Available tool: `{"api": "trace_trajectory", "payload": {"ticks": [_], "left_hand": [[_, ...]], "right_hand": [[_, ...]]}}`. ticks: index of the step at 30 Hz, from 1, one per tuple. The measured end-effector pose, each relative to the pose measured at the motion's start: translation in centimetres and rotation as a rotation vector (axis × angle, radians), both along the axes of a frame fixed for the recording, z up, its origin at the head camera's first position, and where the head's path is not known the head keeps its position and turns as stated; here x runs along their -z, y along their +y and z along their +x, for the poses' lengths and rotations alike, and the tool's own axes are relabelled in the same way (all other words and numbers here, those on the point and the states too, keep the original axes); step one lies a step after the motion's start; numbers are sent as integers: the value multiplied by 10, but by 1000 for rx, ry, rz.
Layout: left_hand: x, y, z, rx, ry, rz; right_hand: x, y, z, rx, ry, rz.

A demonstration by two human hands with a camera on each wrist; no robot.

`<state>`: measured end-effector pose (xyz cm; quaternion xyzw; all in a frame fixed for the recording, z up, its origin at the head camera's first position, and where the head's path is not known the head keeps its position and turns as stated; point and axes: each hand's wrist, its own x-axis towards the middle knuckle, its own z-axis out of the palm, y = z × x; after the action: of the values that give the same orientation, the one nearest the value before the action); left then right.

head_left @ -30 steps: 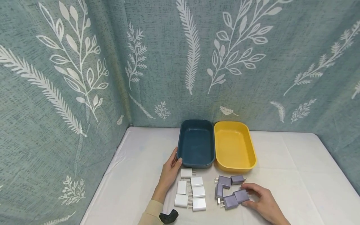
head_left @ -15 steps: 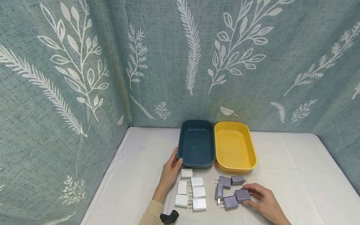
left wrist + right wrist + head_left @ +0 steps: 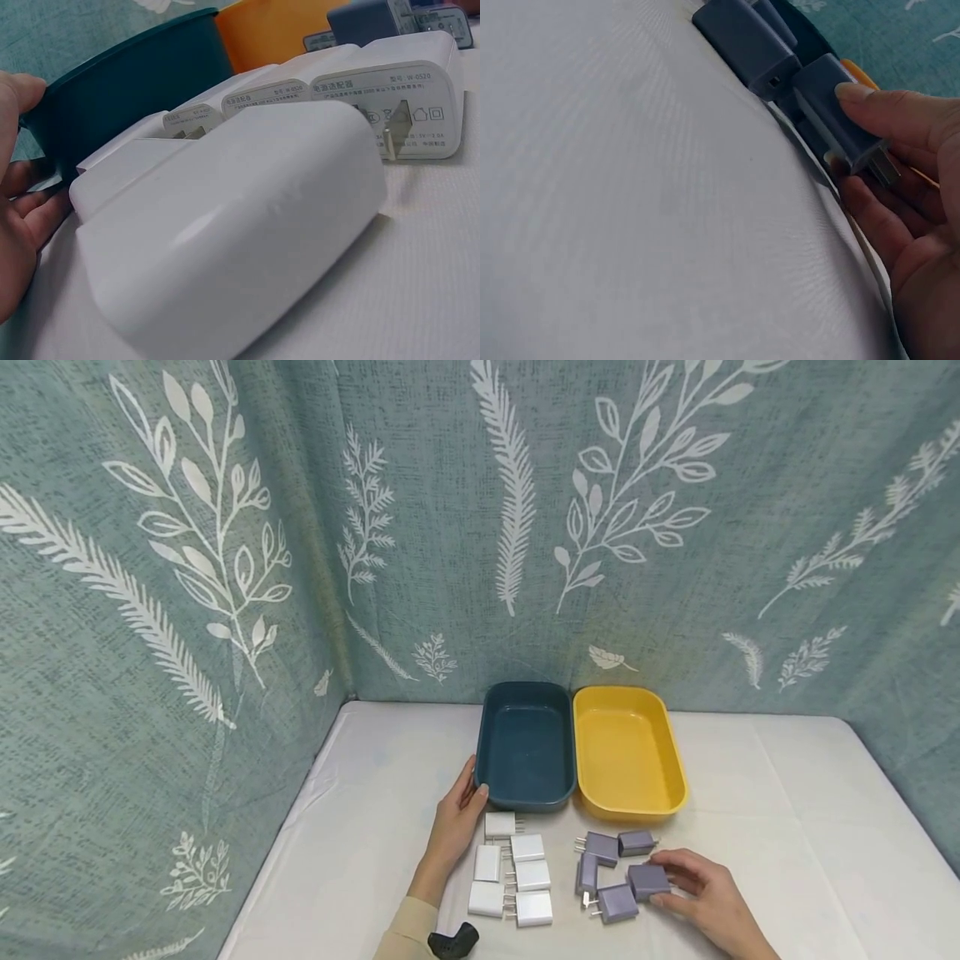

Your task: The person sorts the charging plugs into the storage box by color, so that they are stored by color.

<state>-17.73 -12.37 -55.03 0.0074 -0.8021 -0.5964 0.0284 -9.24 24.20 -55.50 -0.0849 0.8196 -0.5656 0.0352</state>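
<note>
At the near left corner of the dark blue tray (image 3: 525,747), my left hand (image 3: 452,822) grips the wall, thumb at the front and fingers along the left side. The left wrist view shows that thumb (image 3: 28,90) by the rim. My right hand (image 3: 708,893) pinches a purple plug-in charger (image 3: 648,882) between thumb and fingers; its metal prongs (image 3: 885,168) point toward the palm. Several other purple chargers (image 3: 617,903) lie just left of it. Several white chargers (image 3: 533,908) lie in two rough columns in front of the blue tray, printed text on their prong ends.
A yellow tray (image 3: 630,752) stands right against the blue one, nothing inside either. White cloth (image 3: 780,793) covers the table. A leaf-patterned curtain (image 3: 450,527) hangs behind and at the sides. A black device (image 3: 453,941) sits at the left sleeve.
The purple charger in my right hand has shifted slightly right, apart from the one beside it. My left hand stays at the blue tray. The head view has moved a little.
</note>
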Motion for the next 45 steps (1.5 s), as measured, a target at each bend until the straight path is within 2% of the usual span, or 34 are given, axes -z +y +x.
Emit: {"api": "trace_trajectory", "payload": {"ticks": [5,12,24,32,40,45], "left_hand": [[1,-1,0,2,3,6],[1,-1,1,9,6,7],[1,-1,1,18,37,3],[1,-2,0,19,17,7],[1,-1,0,23,39,-3],[1,-1,0,25,24,-4]], "right_hand": [[-1,0,-2,-17,32,-27],[-8,-1,-3,5,50,-12],[-17,-12,-16,-65,213,30],[-19,-21,-22,-104,227,-12],[-24,-28,-24,-111,226,-74],[-24,-33,-26,-116,237,-95]]}}
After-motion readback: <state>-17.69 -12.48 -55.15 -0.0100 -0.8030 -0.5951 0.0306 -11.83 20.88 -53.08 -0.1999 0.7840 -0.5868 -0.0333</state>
